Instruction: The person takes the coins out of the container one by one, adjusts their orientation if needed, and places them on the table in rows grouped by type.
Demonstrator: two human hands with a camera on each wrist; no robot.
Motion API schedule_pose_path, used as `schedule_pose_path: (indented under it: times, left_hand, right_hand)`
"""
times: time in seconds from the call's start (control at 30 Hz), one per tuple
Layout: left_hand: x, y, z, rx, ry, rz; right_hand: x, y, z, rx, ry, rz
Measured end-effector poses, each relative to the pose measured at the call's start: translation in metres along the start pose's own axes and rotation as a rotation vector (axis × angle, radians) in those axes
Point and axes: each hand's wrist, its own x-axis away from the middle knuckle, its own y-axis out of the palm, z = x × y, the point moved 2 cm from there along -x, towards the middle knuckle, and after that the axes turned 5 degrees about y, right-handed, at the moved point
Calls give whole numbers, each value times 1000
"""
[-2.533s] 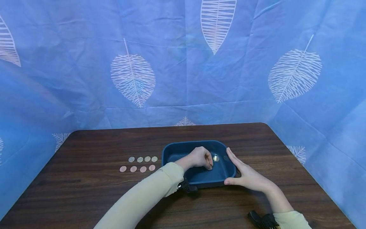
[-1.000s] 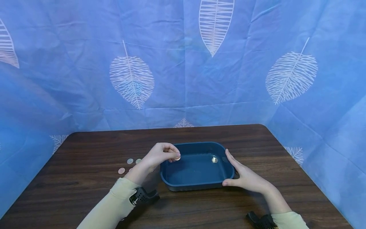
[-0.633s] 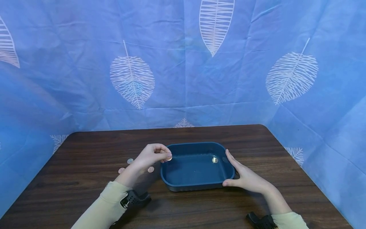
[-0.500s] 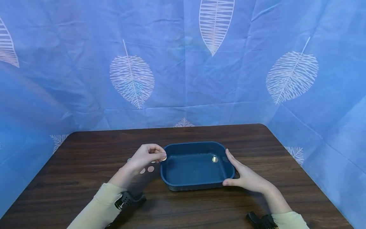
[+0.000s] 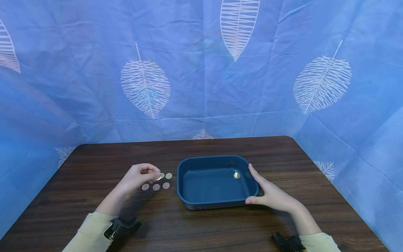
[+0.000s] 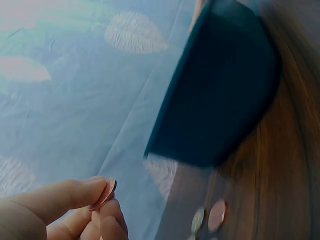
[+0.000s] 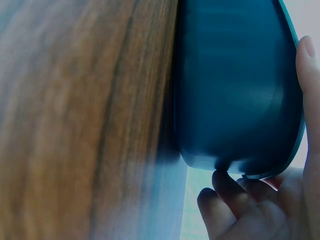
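Head view: we carry one coin (image 6: 109, 190), pinched in our left hand (image 5: 138, 177), over the coin rows (image 5: 156, 187).
Right hand (image 5: 273, 196): flat-fingered, steadying the blue tray (image 5: 189, 203).
Next, we judge: set it down in line.

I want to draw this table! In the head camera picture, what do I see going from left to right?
Left hand pinching a coin → coins on the table → blue tub → coin in the tub → right hand against the tub's side.

Head view above the table (image 5: 94, 157); wrist views close beside tray (image 5: 217, 203).
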Motion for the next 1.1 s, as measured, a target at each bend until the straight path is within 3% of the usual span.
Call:
schedule_pose_path:
  times: [0.43,0.67,1.1]
  left_hand:
    - [23,-41,-22,-46,-71,150]
    - [26,-55,-37,-54,-91,161]
    - [35,-78,-45,-313,-140,185]
  right_hand:
    - [0,1,-2,-10,17,-11]
    - [0,1,-2,-13,19,-12]
    - [-1,1,-3,-1,35,-11]
